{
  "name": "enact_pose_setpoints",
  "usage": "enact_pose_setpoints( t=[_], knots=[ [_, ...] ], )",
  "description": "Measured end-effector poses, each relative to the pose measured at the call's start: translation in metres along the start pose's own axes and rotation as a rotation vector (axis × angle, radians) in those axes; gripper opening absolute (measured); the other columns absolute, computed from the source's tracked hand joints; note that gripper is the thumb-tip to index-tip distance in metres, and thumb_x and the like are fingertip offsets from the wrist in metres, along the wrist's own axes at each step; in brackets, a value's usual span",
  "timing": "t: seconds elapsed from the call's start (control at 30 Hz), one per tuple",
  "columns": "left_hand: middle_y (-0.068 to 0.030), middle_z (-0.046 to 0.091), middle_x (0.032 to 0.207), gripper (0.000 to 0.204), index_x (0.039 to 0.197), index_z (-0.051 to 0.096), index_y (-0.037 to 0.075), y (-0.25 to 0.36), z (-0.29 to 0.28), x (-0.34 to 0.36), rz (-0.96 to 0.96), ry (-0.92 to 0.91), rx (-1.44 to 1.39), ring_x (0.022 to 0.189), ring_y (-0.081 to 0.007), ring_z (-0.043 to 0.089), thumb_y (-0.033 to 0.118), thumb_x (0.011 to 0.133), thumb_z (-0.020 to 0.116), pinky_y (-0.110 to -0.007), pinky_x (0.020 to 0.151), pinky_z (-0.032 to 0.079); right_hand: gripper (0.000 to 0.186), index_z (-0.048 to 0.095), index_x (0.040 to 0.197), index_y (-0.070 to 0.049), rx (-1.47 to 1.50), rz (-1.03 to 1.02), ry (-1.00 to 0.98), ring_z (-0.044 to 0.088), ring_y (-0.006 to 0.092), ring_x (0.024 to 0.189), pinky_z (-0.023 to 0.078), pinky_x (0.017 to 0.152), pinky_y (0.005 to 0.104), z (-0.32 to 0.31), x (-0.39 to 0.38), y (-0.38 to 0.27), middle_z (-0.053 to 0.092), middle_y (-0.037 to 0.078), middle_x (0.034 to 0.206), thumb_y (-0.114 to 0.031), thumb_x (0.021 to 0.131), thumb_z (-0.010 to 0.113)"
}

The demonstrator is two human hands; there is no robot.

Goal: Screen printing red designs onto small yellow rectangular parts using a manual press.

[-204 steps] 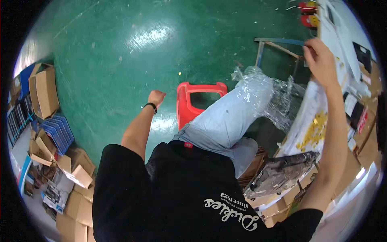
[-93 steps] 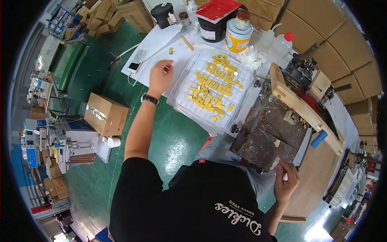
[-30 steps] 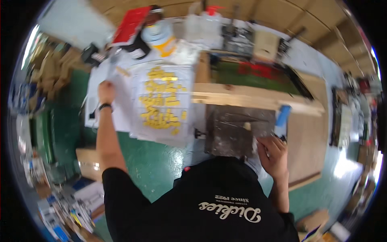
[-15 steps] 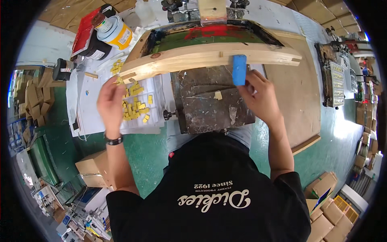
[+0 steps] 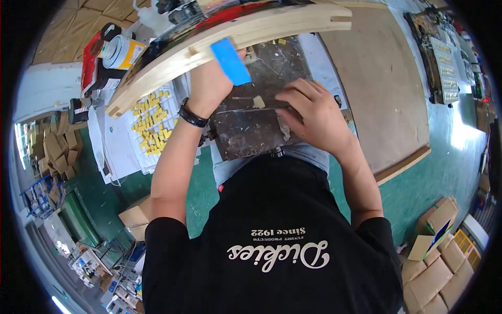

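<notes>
A wooden screen-printing frame is raised at a tilt above a dark, scuffed plate. A blue strip hangs from its near rail. My left hand reaches under the frame over the plate, its fingers mostly hidden behind the strip; whether they hold anything does not show. Above the plate's right side, my right hand has bent fingers, thumb and forefinger apart, with nothing visible between them. Close to its fingertips lies a small cream-coloured scrap. A small yellow piece sits at the plate's far edge.
Several yellow pieces lie in a white tray left of the plate. Behind them stands a tin with a yellow label. A brown board covers the right side. Farther right is another tray of small pieces.
My left hand has moved from beside the yellow pieces to under the frame. My right hand has left the blue strip and come down over the plate. The view has shifted.
</notes>
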State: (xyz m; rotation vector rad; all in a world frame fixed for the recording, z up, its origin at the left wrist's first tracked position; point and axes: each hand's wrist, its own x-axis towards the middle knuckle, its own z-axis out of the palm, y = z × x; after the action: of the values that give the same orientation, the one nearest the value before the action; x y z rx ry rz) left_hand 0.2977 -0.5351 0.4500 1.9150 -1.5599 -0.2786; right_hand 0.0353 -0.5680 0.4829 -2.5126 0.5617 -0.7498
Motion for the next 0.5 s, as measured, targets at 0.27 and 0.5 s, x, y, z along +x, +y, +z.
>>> enact_pose_setpoints(
  t=[0.27, 0.5],
  knots=[
    [-0.0069, 0.079, 0.118, 0.025, 0.117, 0.079, 0.002, 0.005, 0.001, -0.010, 0.245, 0.138, 0.130, 0.096, -0.0222, 0.074, 0.017, 0.097, 0.077, -0.032, 0.086, 0.058, 0.029, 0.072, 0.110, -0.003, 0.091, 0.204, 0.011, 0.065, 0.0278, 0.088, 0.054, 0.080, 0.0365, -0.030, -0.066, -0.001, 0.067, 0.010, 0.110, -0.001, 0.082, 0.079],
    [-0.0110, 0.067, 0.143, 0.043, 0.135, 0.073, 0.005, 0.017, -0.006, -0.021, 0.300, 0.031, 0.391, 0.115, -0.0308, 0.068, 0.027, 0.098, 0.076, -0.040, 0.101, 0.054, 0.028, 0.074, 0.110, 0.001, 0.187, 0.332, 0.094, 0.066, 0.0247, 0.085, 0.055, 0.076, 0.0327, -0.032, -0.069, 0.005, 0.069, 0.011, 0.111, 0.006, 0.083, 0.079]
  ],
)
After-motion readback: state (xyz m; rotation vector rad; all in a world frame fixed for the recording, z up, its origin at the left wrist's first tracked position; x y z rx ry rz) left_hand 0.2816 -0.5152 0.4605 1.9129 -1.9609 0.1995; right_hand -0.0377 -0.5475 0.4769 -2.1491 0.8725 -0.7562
